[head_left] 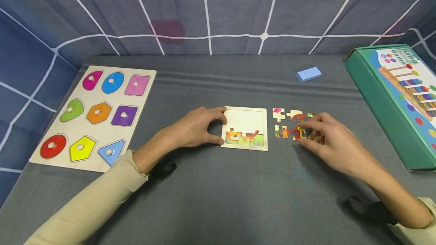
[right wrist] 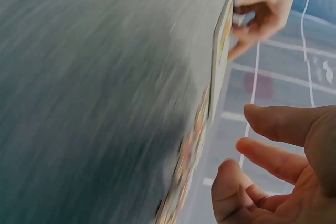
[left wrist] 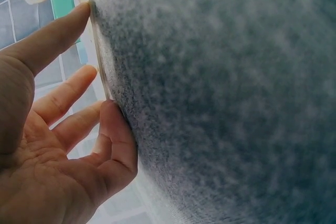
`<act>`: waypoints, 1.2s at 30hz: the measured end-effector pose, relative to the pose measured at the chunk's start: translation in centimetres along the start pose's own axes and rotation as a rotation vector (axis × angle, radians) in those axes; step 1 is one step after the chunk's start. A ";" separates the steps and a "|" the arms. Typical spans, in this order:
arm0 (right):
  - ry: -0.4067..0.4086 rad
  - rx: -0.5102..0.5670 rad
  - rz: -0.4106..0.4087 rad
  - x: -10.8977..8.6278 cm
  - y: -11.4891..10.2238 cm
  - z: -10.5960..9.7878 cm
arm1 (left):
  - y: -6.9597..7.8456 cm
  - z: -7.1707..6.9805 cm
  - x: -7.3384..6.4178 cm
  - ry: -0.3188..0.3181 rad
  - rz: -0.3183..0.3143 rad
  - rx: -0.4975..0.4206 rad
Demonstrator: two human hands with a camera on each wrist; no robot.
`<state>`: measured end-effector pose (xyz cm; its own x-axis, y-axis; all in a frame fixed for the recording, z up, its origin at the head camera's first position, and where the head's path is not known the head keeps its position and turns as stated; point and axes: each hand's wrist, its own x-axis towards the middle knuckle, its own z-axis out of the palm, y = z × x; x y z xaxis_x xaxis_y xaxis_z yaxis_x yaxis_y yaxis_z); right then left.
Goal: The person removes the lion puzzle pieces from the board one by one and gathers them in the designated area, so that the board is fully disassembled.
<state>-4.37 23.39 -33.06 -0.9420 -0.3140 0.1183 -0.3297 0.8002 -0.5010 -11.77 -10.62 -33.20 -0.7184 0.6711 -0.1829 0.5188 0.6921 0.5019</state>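
A small square puzzle board lies mid-table in the head view, with joined picture pieces along its lower part. My left hand rests against the board's left edge, index finger near the upper corner and thumb near the lower. The left wrist view shows its fingertips at that edge. Loose jigsaw pieces are spread to the right of the board. Over the right-hand ones is my right hand, partly hiding them. Its thumb and fingers stand apart with nothing between them in the right wrist view.
On the left lies a wooden board of knobbed coloured shapes, close to my left forearm. A blue block sits behind the loose pieces. At the right stands a green toy box. A checked curtain hangs along the table's back.
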 end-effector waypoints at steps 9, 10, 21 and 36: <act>-0.099 0.127 -0.080 2.9 -5.0 2.8 | 0.0 0.0 0.1 0.001 0.004 -0.006; -0.118 0.129 -0.085 3.2 -5.5 3.1 | 0.0 0.0 0.2 0.001 0.006 -0.006; -0.280 0.134 -0.152 6.4 -8.1 6.4 | -0.2 0.1 0.3 0.005 0.028 -0.013; -0.316 0.108 -0.150 7.3 -8.4 7.1 | -0.3 -0.1 0.2 0.012 0.035 -0.022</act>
<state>-8.05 10.72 -34.10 -0.8121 -0.5800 -0.0646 -0.4387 0.6798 -0.5878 -12.10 -10.71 -33.35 -0.7051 0.6920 -0.1549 0.5340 0.6619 0.5261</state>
